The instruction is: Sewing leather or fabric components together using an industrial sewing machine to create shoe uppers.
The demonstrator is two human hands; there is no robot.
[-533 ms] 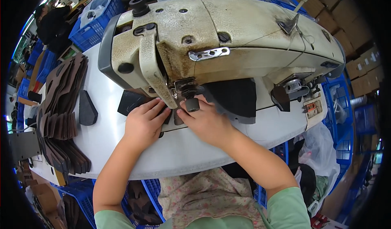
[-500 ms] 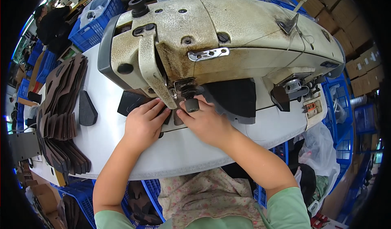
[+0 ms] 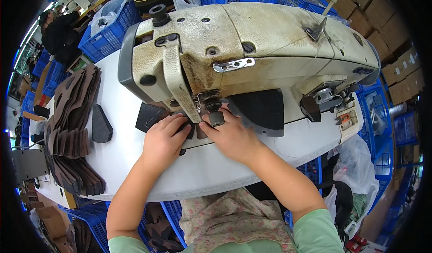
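Observation:
Under the needle area of a worn cream sewing machine (image 3: 270,41), dark fabric pieces lie on the white table. My left hand (image 3: 165,138) is on the left of the needle, its fingers close together and pressing on a dark fabric piece (image 3: 150,116). To the right, my right hand (image 3: 229,136) has thumb and fingers closed at the work beside the black round knob (image 3: 216,119). A strip of brown fabric (image 3: 201,130) shows between the hands. A larger black panel with a grey edge (image 3: 258,111) spreads out under the machine arm. Some fingertips are hidden by the machine.
A tall stack of brown fabric pieces (image 3: 72,122) stands at the left, with a single dark piece (image 3: 102,124) beside it. Blue crates (image 3: 105,37) surround the table. A clear plastic bag (image 3: 355,163) hangs at the right. A person in black (image 3: 60,34) is far left.
The whole view has shifted slightly, so the machine and table appear a little lower and to the right. Both hands keep nearly the same place at the needle.

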